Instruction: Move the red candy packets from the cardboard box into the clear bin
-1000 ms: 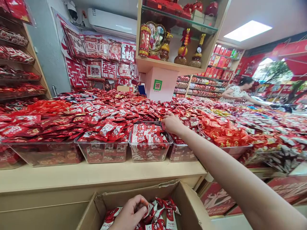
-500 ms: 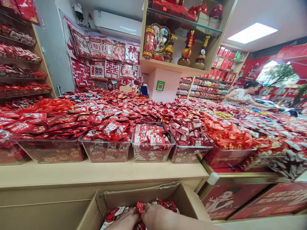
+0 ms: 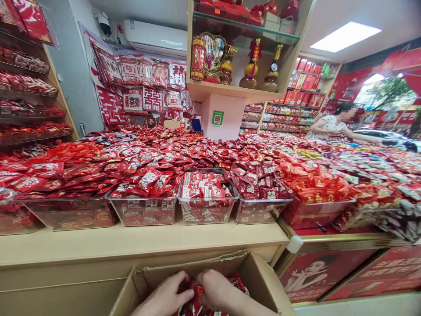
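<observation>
Both hands are inside an open cardboard box point(image 3: 263, 281) at the bottom of the view, among small red packets point(image 3: 197, 303). My left hand point(image 3: 167, 295) has its thumb and fingers curved round red packets at the middle of the box. Close beside it, my right hand point(image 3: 213, 287) is closed with its fingertips pointing down on red packets. Its fingertips are partly hidden behind the hand.
A cream counter point(image 3: 144, 241) above the box bears clear plastic bins point(image 3: 141, 215) heaped with red packets. A shelf cabinet point(image 3: 230, 90) with bottles stands behind. At the right, a person point(image 3: 332, 125) in a dotted top reaches over the packets.
My hands have risen a little out of the packets, and more of both shows. The left fingers have come up and curved round packets.
</observation>
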`<move>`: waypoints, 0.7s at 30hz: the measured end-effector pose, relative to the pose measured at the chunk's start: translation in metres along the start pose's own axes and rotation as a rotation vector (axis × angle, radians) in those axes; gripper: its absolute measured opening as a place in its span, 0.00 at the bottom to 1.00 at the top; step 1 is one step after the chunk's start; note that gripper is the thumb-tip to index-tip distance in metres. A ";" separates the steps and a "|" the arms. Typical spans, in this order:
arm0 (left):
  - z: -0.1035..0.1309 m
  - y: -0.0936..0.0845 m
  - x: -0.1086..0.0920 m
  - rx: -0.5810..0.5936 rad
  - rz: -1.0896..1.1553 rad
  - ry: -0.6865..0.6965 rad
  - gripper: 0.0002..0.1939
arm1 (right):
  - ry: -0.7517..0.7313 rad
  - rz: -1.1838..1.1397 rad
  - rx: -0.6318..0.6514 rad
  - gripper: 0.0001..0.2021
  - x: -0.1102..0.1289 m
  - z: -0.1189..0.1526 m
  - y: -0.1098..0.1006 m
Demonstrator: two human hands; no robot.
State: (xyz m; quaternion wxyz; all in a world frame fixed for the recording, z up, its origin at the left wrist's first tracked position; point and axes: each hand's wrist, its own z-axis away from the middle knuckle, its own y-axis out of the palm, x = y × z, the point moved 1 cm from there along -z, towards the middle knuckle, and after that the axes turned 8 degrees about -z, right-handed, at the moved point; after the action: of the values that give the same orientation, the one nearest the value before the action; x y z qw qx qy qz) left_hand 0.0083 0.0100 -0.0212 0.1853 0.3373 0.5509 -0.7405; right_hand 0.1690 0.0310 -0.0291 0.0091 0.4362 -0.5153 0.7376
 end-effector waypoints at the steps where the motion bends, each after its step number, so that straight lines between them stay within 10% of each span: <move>1: 0.000 -0.003 -0.005 0.042 0.118 0.011 0.13 | 0.013 -0.052 -0.042 0.09 0.002 0.000 -0.005; 5: 0.002 -0.007 -0.023 0.187 0.543 0.032 0.19 | 0.106 -0.577 -0.090 0.09 0.011 0.005 -0.018; 9: 0.000 -0.007 -0.033 0.096 0.707 -0.002 0.19 | 0.098 -1.003 -0.029 0.12 0.019 0.012 -0.030; 14: 0.000 -0.014 -0.043 -0.137 0.759 -0.069 0.17 | 0.083 -1.123 -0.124 0.15 0.021 0.016 -0.048; 21: 0.004 -0.015 -0.054 -0.143 0.830 -0.060 0.16 | 0.055 -1.107 -0.370 0.13 0.011 0.008 -0.045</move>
State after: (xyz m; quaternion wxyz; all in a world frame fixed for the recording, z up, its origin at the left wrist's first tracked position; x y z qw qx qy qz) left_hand 0.0356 0.0059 0.0276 0.5070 0.4951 0.4127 -0.5723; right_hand 0.1882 0.0410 0.0133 0.4824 0.6125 -0.3304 0.5319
